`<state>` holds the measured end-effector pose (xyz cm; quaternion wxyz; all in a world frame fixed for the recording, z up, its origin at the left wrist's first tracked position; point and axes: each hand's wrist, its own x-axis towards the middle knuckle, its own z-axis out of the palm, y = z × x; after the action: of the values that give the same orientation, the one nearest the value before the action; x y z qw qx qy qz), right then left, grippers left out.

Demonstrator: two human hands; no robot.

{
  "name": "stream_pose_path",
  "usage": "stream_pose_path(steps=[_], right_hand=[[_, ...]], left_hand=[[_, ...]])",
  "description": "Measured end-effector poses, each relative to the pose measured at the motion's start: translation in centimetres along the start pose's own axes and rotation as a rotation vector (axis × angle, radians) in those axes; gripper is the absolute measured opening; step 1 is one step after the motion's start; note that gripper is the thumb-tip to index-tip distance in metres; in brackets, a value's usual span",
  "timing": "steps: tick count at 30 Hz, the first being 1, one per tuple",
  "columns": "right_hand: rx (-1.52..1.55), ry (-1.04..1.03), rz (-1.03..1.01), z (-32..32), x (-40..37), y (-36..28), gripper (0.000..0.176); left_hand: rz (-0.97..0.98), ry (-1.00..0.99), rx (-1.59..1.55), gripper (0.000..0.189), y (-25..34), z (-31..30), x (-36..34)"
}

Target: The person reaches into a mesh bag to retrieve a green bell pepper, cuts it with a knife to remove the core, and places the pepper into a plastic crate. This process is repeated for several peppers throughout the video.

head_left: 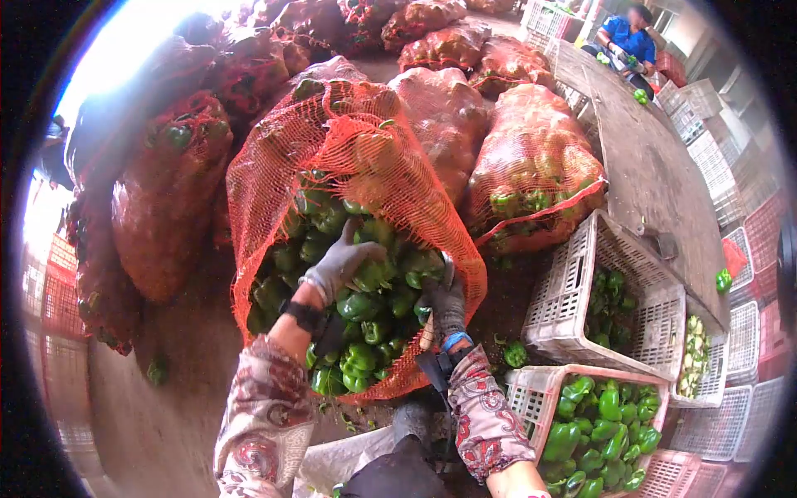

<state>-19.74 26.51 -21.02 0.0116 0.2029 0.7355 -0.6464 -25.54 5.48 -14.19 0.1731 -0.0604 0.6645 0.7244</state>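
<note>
A large orange mesh sack (pixel 274 158) full of green bell peppers (pixel 359 358) gapes open in front of me. My left hand (pixel 342 264), in a grey glove, reaches into it with fingers apart and rests on the peppers. My right hand (pixel 447 309), also gloved, is at the sack's right edge with its fingers curled. A short wooden handle (pixel 427 332) shows beside its palm; the other end is hidden. One green bell pepper (pixel 422 267) lies against that hand's fingertips.
A crate of green peppers (pixel 594 432) stands at lower right. Behind it are a part-filled white crate (pixel 573 311) and a wooden table (pixel 656 166). More full sacks (pixel 170 199) crowd the left and back. A person in blue (pixel 627 41) sits far right.
</note>
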Motion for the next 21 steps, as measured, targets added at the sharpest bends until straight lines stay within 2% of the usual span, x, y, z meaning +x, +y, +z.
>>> stream_pose_path(steps=[1,2,4,6,7,9,10,11,12,14,15,16,17,18,19,21], right_hand=[[0.146,-0.049,0.098,-0.5,-1.3,-2.8,0.070],[0.138,-0.058,0.137,-0.3,-1.7,-3.6,0.071],[0.129,-0.074,0.217,0.6,-2.3,-3.9,0.073],[0.250,-0.041,0.017,3.3,3.6,6.8,0.077],[0.444,-0.123,0.116,2.9,3.0,5.1,0.078],[0.506,-0.212,0.329,0.9,1.0,0.2,0.072],[0.278,-0.213,0.204,0.7,1.2,1.3,0.076],[0.053,-0.215,0.069,1.0,2.0,3.5,0.080],[-0.165,-0.213,-0.067,1.5,2.9,5.9,0.084],[-0.208,-0.215,-0.145,1.3,0.8,5.4,0.094],[-0.038,-0.219,-0.101,0.1,-2.8,1.2,0.100],[0.128,-0.223,-0.065,-0.6,-4.9,-1.4,0.105],[-0.071,-0.150,-0.082,-1.2,-6.5,-0.6,0.099],[0.137,-0.301,-0.160,-1.7,-7.1,-0.7,0.096],[0.250,-0.376,-0.109,-2.7,-8.2,-0.7,0.095],[-0.009,-0.381,-0.234,-4.4,-9.8,0.6,0.092]], left_hand=[[-0.053,0.020,-0.004,0.079,2.7,1.5,-0.9],[-0.105,0.038,-0.006,0.078,4.1,2.4,-1.1],[-0.184,0.028,-0.100,0.077,2.1,1.7,0.9],[-0.187,0.016,-0.280,0.073,1.4,1.9,1.8],[-0.136,0.002,-0.251,0.069,1.0,1.7,2.2],[-0.036,-0.027,-0.209,0.061,0.3,1.4,2.3],[0.019,-0.039,-0.192,0.057,0.2,1.5,2.4],[-0.070,0.003,-0.224,0.059,1.3,2.1,1.0],[-0.055,-0.058,-0.347,0.059,2.2,2.3,-0.7],[-0.062,-0.173,-0.584,0.059,2.1,2.0,-4.5],[0.029,-0.182,-0.513,0.058,1.5,2.0,-5.8],[0.017,-0.179,-0.452,0.065,2.0,2.4,-7.9],[-0.012,-0.199,-0.511,0.066,0.6,2.3,-8.7],[-0.042,-0.224,-0.573,0.067,-0.1,2.6,-9.5],[-0.079,-0.167,-0.491,0.069,-0.5,2.8,-10.9],[-0.066,-0.171,-0.570,0.070,-1.4,4.1,-13.6]])
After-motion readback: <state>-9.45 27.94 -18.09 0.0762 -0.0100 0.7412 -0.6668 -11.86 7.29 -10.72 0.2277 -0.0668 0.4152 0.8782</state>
